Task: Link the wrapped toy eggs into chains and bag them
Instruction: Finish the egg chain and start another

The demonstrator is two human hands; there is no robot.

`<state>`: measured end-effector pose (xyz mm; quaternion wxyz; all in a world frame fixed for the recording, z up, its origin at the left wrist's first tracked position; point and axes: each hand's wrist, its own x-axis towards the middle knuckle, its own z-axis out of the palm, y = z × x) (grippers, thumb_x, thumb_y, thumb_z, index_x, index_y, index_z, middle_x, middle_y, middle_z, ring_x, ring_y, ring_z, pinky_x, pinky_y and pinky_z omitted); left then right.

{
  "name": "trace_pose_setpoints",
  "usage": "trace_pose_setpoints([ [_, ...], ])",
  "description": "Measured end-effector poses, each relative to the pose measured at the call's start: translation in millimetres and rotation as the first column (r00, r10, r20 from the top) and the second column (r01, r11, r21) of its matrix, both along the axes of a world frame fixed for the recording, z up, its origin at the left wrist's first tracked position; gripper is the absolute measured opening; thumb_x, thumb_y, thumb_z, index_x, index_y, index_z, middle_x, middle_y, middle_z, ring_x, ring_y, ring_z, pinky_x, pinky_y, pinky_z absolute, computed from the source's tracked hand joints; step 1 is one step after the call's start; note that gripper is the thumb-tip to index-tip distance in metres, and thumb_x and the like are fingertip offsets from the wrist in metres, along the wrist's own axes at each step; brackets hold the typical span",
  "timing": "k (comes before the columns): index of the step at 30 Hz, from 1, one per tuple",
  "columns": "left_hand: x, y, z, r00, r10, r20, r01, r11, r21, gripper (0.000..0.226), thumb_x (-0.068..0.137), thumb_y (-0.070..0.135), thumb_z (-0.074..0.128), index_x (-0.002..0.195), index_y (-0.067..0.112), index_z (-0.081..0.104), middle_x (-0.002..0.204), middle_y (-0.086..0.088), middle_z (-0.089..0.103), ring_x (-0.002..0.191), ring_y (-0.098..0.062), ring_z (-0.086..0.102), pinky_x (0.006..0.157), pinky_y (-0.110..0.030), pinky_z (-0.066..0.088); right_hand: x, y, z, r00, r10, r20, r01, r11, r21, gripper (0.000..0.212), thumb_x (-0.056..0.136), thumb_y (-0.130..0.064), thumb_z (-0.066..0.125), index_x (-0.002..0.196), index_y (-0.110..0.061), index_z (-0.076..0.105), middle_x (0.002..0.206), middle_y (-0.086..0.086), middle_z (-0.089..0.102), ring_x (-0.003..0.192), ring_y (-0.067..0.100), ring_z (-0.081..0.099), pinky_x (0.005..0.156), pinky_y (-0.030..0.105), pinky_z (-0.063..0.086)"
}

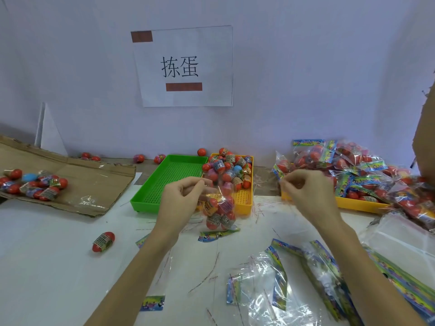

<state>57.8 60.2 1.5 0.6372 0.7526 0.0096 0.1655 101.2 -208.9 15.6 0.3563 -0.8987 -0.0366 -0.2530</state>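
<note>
Clear plastic is what both hands are busy with. The left hand [181, 196] has its fingers curled, pinching the top of a see-through bag [219, 208] that hangs down full of red wrapped eggs, its printed header card at the bottom touching the white table [58, 267]. The right hand [306, 187] is up at the same height, well apart from the left, fingers curled in a pinch; whatever it's gripping is too thin and blurry to make out.

Right behind the bag sits a yellow tray [247, 201] heaped with loose eggs [226, 168], with a green tray [164, 184] just beside it. Off to the right there's a pile of filled bags [353, 170]. Flat unfilled bags [294, 278] lie near the right forearm. One stray egg [103, 241] lies on the table to the left, and more eggs [33, 184] sit on a sheet of cardboard [94, 184] beyond it.
</note>
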Motion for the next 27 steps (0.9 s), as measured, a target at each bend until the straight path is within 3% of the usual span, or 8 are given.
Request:
trace_pose_setpoints([
  [3, 2, 2, -2, 1.0, -0.018, -0.002, 0.018, 1.0, 0.001, 0.021, 0.103, 0.013, 0.062, 0.099, 0.021, 0.081, 0.088, 0.001, 0.081, 0.081, -0.016, 0.078, 0.08, -0.037, 0.062, -1, 17, -13, 0.989, 0.071, -0.132, -0.082, 0.993, -0.08, 0.011, 0.096, -0.012, 0.069, 0.107, -0.012, 0.07, 0.089, -0.001, 0.072, 0.073, 0.007, 0.065, 0.068, 0.024, 0.056],
  [6, 2, 3, -1, 0.999, -0.054, 0.0, 0.054, 0.999, -0.001, 0.021, 0.104, 0.013, 0.061, 0.101, 0.022, 0.08, 0.089, 0.002, 0.081, 0.082, -0.015, 0.078, 0.072, -0.024, 0.061, -3, 33, -17, 0.986, 0.115, -0.118, -0.136, 0.973, -0.186, 0.006, 0.095, -0.017, 0.072, 0.099, -0.015, 0.077, 0.092, -0.002, 0.071, 0.078, 0.01, 0.062, 0.081, 0.037, 0.059],
  [10, 1, 2, -1, 0.996, -0.089, -0.006, 0.089, 0.996, 0.009, 0.02, 0.105, 0.013, 0.059, 0.105, 0.019, 0.079, 0.092, 0.001, 0.082, 0.084, -0.017, 0.078, 0.072, -0.023, 0.062, -9, 41, -17, 0.979, 0.146, -0.139, -0.172, 0.964, -0.2, 0.015, 0.096, -0.036, 0.07, 0.095, -0.023, 0.077, 0.068, -0.01, 0.07, 0.057, 0.004, 0.062, 0.074, 0.034, 0.06],
  [12, 2, 2, -1, 0.995, -0.093, -0.02, 0.094, 0.995, 0.017, 0.02, 0.106, 0.014, 0.058, 0.107, 0.018, 0.078, 0.093, 0.001, 0.082, 0.086, -0.019, 0.078, 0.076, -0.025, 0.063, -13, 42, -16, 0.976, 0.183, -0.117, -0.203, 0.961, -0.19, 0.019, 0.098, -0.031, 0.069, 0.115, -0.028, 0.075, 0.061, -0.012, 0.07, 0.048, -0.002, 0.061, 0.073, 0.031, 0.062],
  [14, 2, 3, 0, 0.995, -0.092, -0.028, 0.093, 0.995, 0.023, 0.02, 0.106, 0.015, 0.058, 0.107, 0.017, 0.078, 0.094, 0.001, 0.082, 0.086, -0.019, 0.078, 0.076, -0.024, 0.062, -15, 43, -16, 0.971, 0.227, -0.073, -0.235, 0.965, -0.118, 0.039, 0.101, -0.022, 0.063, 0.139, -0.032, 0.062, 0.067, -0.013, 0.073, 0.051, -0.001, 0.064, 0.073, 0.029, 0.062],
  [16, 2, 3, 1, 0.995, -0.096, -0.027, 0.097, 0.995, 0.027, 0.02, 0.107, 0.016, 0.057, 0.108, 0.017, 0.078, 0.094, 0.002, 0.082, 0.087, -0.019, 0.078, 0.077, -0.026, 0.062, -17, 46, -14, 0.964, 0.266, -0.025, -0.267, 0.964, -0.005, 0.044, 0.104, -0.018, 0.057, 0.144, -0.036, 0.055, 0.075, -0.014, 0.074, 0.056, 0.002, 0.068, 0.069, 0.023, 0.06],
  [21, 2, 3, 2, 0.993, -0.111, -0.03, 0.111, 0.994, 0.019, 0.021, 0.107, 0.021, 0.057, 0.109, 0.015, 0.077, 0.095, 0.002, 0.082, 0.087, -0.017, 0.078, 0.073, -0.021, 0.061, -20, 60, -9, 0.94, 0.342, 0.007, -0.329, 0.897, 0.294, 0.012, 0.093, -0.039, 0.072, 0.103, -0.032, 0.076, 0.086, -0.018, 0.075, 0.081, 0.0, 0.07, 0.073, 0.017, 0.058],
  [27, 3, 5, 6, 0.975, -0.201, -0.097, 0.203, 0.979, 0.009, 0.027, 0.108, 0.014, 0.05, 0.113, 0.011, 0.076, 0.101, -0.001, 0.082, 0.096, -0.018, 0.076, 0.079, -0.026, 0.061, -25, 73, -19, 0.915, 0.402, 0.029, -0.387, 0.856, 0.344, 0.012, 0.087, -0.027, 0.081, 0.098, -0.02, 0.081, 0.086, -0.013, 0.076, 0.081, 0.003, 0.07, 0.071, 0.013, 0.054],
])
